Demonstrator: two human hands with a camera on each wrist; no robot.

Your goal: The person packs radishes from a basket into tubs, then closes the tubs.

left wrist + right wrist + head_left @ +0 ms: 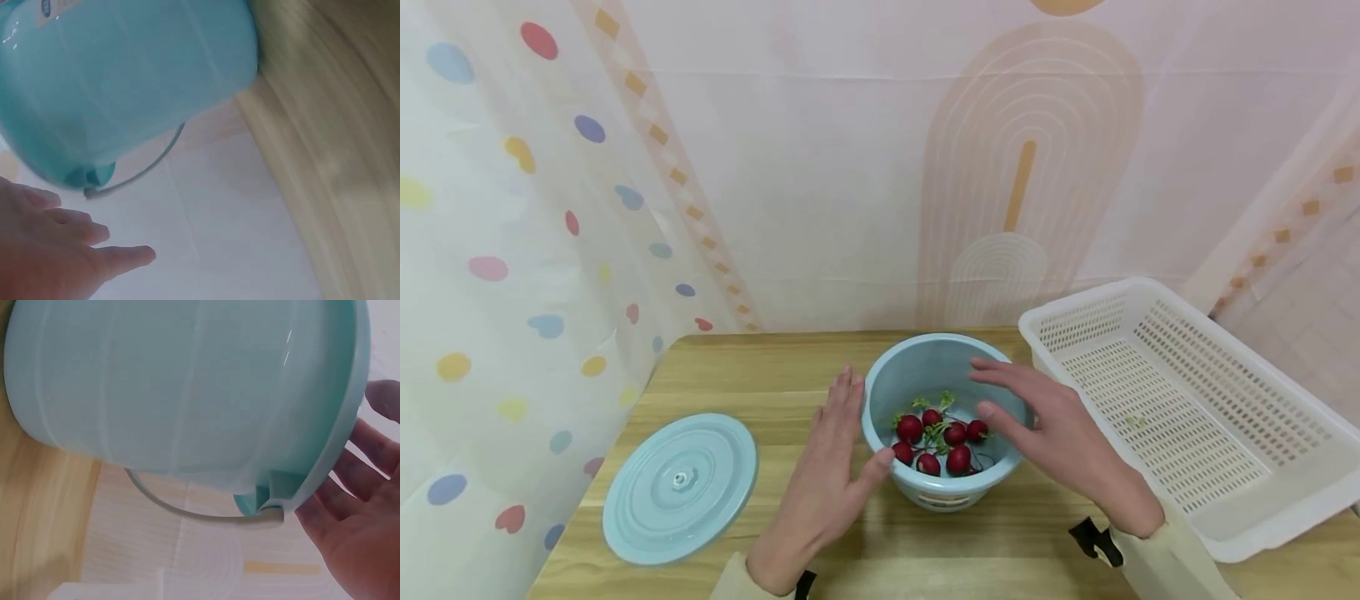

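A light blue bucket (917, 367) stands upright on the wooden table, holding several red radishes (958, 460) with small green leaves at its bottom. My left hand (823, 479) is beside the bucket's left rim, fingers straight and thumb spread toward the front edge. Over the right rim, my right hand (1052, 425) reaches with fingers extended; in the right wrist view its fingers are close to the rim, and contact is hard to tell. Neither hand grips anything. A thin handle (194, 515) hangs down the far side of the bucket, hidden in the head view.
A round light blue lid (655, 521) lies on the table at the left. To the right is a white perforated basket (1206, 450) with a bit of green leaf inside. Behind the table (782, 358) hangs a patterned curtain (820, 183).
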